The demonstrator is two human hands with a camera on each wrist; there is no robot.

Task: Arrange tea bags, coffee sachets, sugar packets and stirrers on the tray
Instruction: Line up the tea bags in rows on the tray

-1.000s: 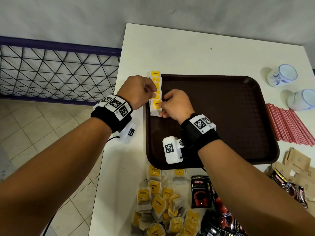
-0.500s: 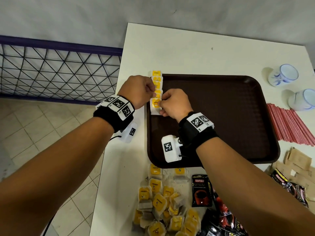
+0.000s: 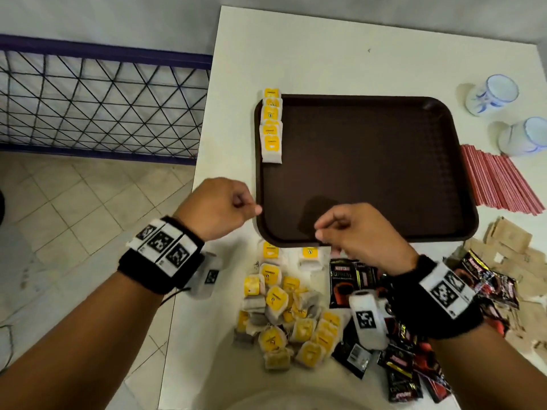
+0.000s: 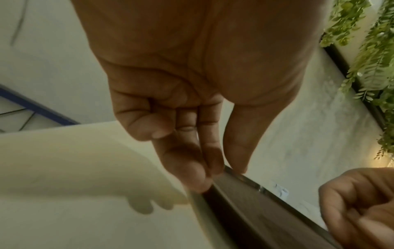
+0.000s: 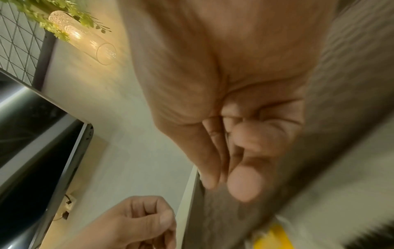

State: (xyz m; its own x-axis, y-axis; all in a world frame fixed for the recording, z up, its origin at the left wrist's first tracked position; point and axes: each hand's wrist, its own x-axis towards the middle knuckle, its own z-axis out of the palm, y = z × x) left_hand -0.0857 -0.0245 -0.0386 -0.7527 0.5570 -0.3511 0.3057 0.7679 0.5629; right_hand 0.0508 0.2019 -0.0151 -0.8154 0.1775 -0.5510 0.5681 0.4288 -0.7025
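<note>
Tray [image 3: 370,161]: dark brown, centre of frame on the white desk [image 3: 325,54].
Tea bags [image 3: 270,125]: yellow-tagged row along tray's left edge; tag print illegible.
Loose tea bags [image 3: 284,309]: heap, lower centre.
Coffee sachets [image 3: 343,279]: black, lower right, one reading "KOPIKO".
Left hand [image 3: 219,208]: fingers loosely curled, empty, at tray's lower-left corner.
Right hand [image 3: 361,232]: loosely curled, empty, over tray's near rim.

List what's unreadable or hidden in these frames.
- Head view: right hand and its wrist camera cover part of the coffee sachets.
- Head view: print on the tea bags in the tray is too small.
- Right wrist view: motion blur smears everything below the fingers.
</note>
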